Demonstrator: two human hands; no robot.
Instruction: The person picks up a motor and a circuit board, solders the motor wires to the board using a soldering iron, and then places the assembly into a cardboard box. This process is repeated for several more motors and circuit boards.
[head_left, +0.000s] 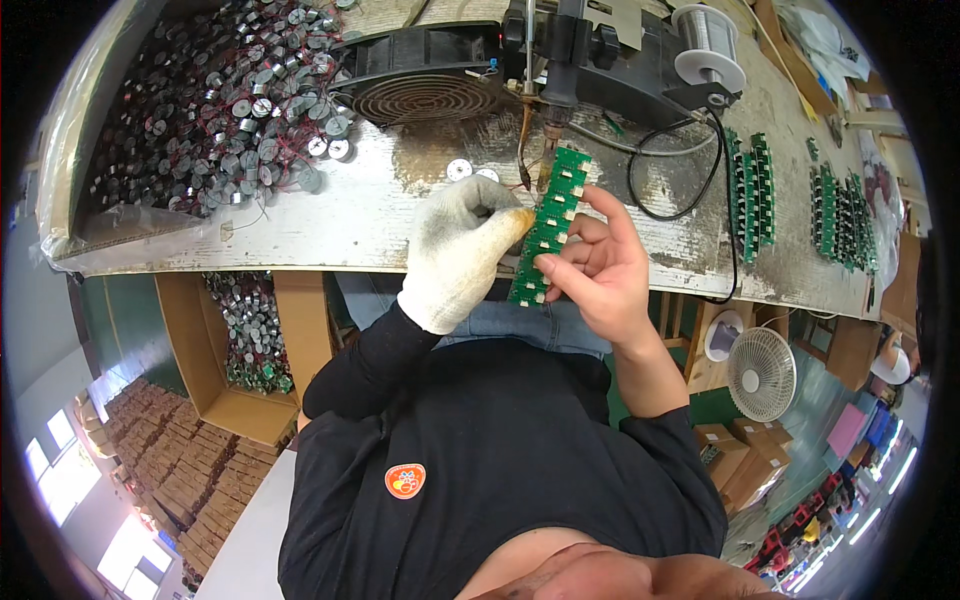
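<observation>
A long green circuit board strip (550,225) with a row of small pale parts is held up over the worn bench edge (330,225). My right hand (600,268), bare, grips its lower half from the right. My left hand (462,250), in a white knit glove, pinches against the strip's left edge; whatever lies between its fingertips is hidden. The strip's top end sits just under the tip of a fixed soldering iron (548,135). Two small round metal discs (470,170) lie on the bench right behind the glove.
A heap of small round metal parts with red wires (230,100) fills the back left. A black fan (425,85) and a solder spool (707,45) stand behind the iron. Rows of green strips (752,190) lie at right. A cardboard box (225,345) and white fan (760,372) sit below.
</observation>
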